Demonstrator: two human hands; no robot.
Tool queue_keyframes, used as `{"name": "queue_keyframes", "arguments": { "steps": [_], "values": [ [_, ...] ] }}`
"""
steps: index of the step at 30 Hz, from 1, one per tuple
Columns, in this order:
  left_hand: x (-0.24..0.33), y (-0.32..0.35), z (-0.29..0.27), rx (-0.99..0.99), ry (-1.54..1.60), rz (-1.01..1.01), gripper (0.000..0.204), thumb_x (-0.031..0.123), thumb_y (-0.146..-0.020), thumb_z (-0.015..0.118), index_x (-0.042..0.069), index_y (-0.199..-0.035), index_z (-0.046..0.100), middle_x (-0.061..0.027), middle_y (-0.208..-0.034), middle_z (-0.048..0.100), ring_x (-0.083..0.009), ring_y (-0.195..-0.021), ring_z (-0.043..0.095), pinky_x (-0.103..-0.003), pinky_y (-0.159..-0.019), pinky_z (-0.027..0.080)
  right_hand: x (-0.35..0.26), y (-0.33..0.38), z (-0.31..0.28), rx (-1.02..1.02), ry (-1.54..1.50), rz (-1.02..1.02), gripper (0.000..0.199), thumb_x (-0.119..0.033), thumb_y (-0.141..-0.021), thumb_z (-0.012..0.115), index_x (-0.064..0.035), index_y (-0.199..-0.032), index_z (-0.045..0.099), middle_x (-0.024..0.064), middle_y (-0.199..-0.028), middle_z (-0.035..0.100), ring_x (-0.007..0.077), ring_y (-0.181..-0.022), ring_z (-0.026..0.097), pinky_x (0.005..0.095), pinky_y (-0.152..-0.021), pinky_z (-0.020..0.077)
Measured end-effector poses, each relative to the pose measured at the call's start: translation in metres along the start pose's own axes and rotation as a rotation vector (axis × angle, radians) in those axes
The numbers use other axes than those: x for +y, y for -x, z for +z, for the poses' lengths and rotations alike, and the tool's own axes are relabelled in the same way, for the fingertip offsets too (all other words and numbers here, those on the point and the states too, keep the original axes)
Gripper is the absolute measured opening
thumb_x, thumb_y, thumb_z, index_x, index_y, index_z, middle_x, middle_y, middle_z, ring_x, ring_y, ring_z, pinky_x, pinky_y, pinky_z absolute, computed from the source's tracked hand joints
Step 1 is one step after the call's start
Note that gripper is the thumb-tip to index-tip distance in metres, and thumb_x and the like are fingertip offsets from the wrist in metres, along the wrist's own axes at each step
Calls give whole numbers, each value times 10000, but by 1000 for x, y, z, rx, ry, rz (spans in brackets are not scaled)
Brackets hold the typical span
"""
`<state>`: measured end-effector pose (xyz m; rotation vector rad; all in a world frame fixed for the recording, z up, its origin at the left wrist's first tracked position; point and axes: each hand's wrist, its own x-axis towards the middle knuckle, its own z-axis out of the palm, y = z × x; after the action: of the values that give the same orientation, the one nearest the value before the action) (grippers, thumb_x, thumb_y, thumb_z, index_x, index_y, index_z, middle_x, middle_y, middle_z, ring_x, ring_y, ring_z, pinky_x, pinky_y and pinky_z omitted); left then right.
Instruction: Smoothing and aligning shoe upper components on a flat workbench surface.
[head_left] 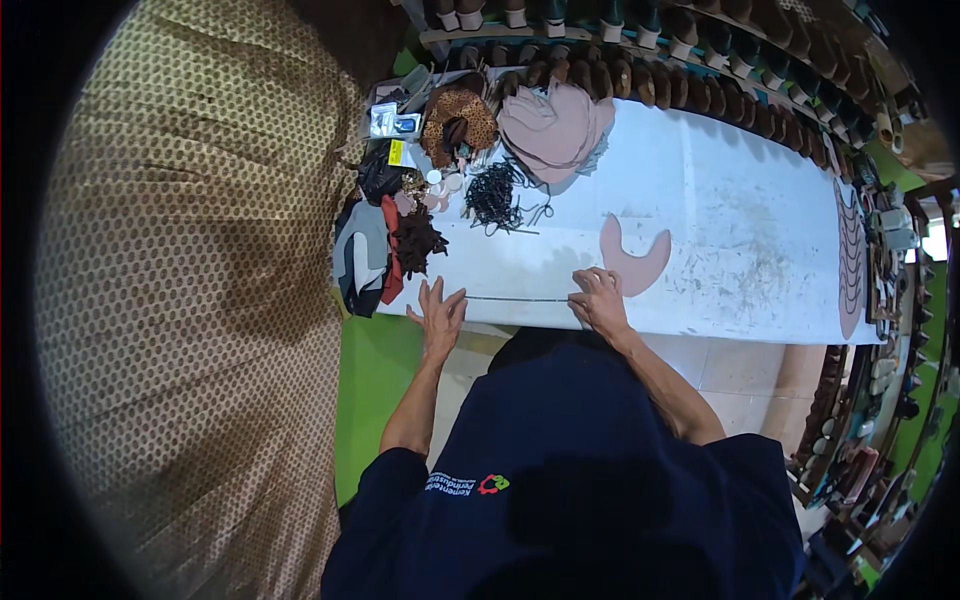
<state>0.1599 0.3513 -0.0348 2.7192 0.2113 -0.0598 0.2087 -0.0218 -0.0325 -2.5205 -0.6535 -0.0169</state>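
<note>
A thin dark strip [515, 299] lies stretched straight along the near side of the white table. My left hand [440, 318] pinches its left end between thumb and finger, the other fingers raised. At the opposite end, my right hand [598, 300] has its fingers closed on the strip, close to the tabletop. Just beyond my right hand is a U-shaped pink piece [637, 262], flat on the table. A tangled heap of black strips [492, 196] sits farther back.
Pink cut pieces [556, 128] are stacked at the back, beside leopard-print material [458, 122]. Dark brown pieces [418, 238] and folded grey material [362, 245] crowd the left end. Overlapping pink pieces [850, 260] line the right end. Shoe-shaped forms [690, 92] fill racks behind. A patterned curtain [200, 300] hangs left.
</note>
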Motion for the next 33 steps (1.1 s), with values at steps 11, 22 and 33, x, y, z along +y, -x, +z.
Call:
{"name": "queue_keyframes", "arguments": {
  "steps": [11,22,33],
  "values": [
    [-17,-21,-5,13,-25,266,135,295,-931,795,235,-1051,813,-43,-1620,486,-344,-1585,272,-775,-1163,47,-4,1,7,-28,94,-8,107,-261,-907,755,-161,-919,787,27,-1359,624,264,-1376,497,601,-1194,278],
    [22,-74,7,61,-127,683,94,205,-955,751,184,-1039,713,-36,-1603,485,-322,-1547,332,-764,-1153,115,15,32,1,133,236,123,122,-219,-968,687,-115,-1028,708,14,-1374,605,230,-1396,501,656,-1222,218],
    [205,-170,81,-53,95,1109,105,170,-943,761,167,-1044,731,-47,-1576,495,-328,-1547,326,-763,-1145,125,63,120,-59,274,355,630,100,-237,-977,685,-148,-973,731,16,-1356,608,232,-1394,497,655,-1210,175]
  ]
}}
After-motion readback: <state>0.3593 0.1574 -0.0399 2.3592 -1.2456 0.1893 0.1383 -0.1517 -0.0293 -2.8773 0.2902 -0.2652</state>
